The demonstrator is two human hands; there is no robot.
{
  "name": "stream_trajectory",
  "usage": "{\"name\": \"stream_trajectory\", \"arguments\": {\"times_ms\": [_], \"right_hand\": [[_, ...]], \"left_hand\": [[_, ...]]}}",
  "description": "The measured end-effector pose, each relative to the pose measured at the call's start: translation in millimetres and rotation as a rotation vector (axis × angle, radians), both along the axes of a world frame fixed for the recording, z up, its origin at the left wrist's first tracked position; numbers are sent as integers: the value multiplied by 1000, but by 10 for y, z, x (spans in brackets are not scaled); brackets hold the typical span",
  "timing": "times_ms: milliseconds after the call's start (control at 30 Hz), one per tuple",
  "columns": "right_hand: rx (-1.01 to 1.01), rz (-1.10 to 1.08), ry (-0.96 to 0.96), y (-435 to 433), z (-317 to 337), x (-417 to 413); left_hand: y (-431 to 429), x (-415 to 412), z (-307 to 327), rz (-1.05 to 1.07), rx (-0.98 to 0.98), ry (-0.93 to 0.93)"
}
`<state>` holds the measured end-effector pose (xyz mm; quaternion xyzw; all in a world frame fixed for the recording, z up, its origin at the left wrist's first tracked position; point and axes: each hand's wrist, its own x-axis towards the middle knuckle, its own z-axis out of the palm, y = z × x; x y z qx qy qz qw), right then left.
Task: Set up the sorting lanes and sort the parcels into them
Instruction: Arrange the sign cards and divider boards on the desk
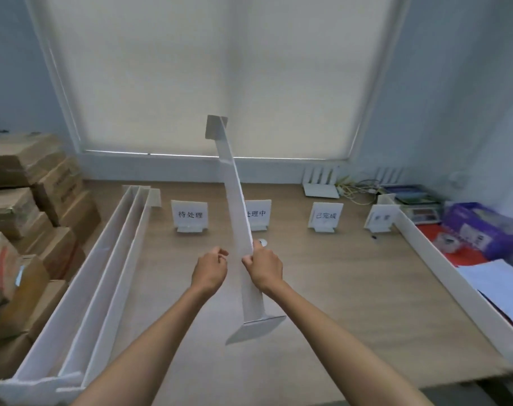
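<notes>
White foam-board lane walls (117,259) left of tilted long white foam-board divider (237,200); right hand (265,266) gripping divider, left hand (209,269) curled beside, seemingly empty.

Open tabletop (351,288) between dividers (108,259) (signs (190,215) behind)

- Stacked cardboard boxes (21,200) stood left of the table (337,288).
- Long dividers (111,259) lay side by side along the table's left edge.
- Another divider (442,265) ran along its right side, with papers (501,285) beyond it.
- Four label stands (190,215) stood in a row near the back.
- A raised divider (237,206) slanted above the middle.
</notes>
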<state>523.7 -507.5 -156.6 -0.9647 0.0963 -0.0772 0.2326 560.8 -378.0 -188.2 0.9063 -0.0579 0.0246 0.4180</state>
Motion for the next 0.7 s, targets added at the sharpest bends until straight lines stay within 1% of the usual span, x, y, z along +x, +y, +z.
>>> {"name": "stream_trajectory", "arguments": {"times_ms": [167,333,533,700], "right_hand": [[-30,-103,4,-966,-6,-602],[-39,-201,2,-1819,-32,-960],[-95,-284,15,-2818,-100,-1028],[-110,-303,32,-3577,-276,-927]], "left_hand": [[-954,-463,55,-94,-23,2],[-1734,-658,67,-183,-20,4],[-2655,-567,-31,-273,-11,23],[-3445,-403,-126,-300,-21,28]]}}
